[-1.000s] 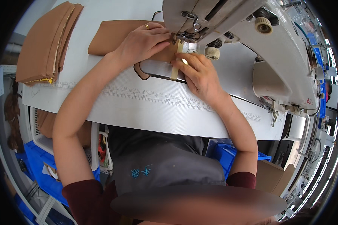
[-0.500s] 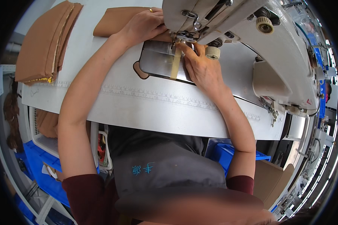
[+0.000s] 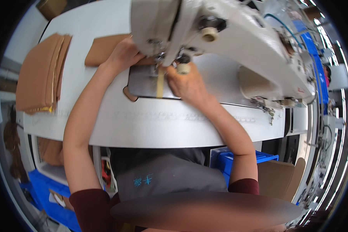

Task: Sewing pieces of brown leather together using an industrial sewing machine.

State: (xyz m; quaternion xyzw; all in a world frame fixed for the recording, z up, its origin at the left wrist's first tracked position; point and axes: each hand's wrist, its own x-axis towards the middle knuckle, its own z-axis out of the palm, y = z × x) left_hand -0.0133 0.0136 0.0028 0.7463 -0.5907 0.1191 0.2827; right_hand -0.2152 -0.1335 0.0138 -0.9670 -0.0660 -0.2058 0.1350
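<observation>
A folded brown piece point(image 3: 100, 50) lies behind and under the needle area of the white sewing machine point(image 3: 243, 42). My left hand point(image 3: 120, 56) rests on this piece, fingers stretched and partly hidden by the machine head. My right hand point(image 3: 189, 85) is blurred, just right of the needle and presser foot point(image 3: 160, 58); what its fingertips hold is unclear. A yellow tape strip point(image 3: 159, 87) crosses the steel plate point(image 3: 141, 81) in front of the foot.
A stack of brown pieces point(image 3: 38, 73) sits at the table's point(image 3: 154, 131) left. Under the table are a white basket point(image 3: 40, 162) of brown material, blue crates point(image 3: 50, 197) and cardboard point(image 3: 278, 178). A partly seen person point(image 3: 328, 75) is at the far right.
Both hands and the brown piece have moved away from me along the machine bed, uncovering the steel plate. The view has also shifted, so the machine appears farther left.
</observation>
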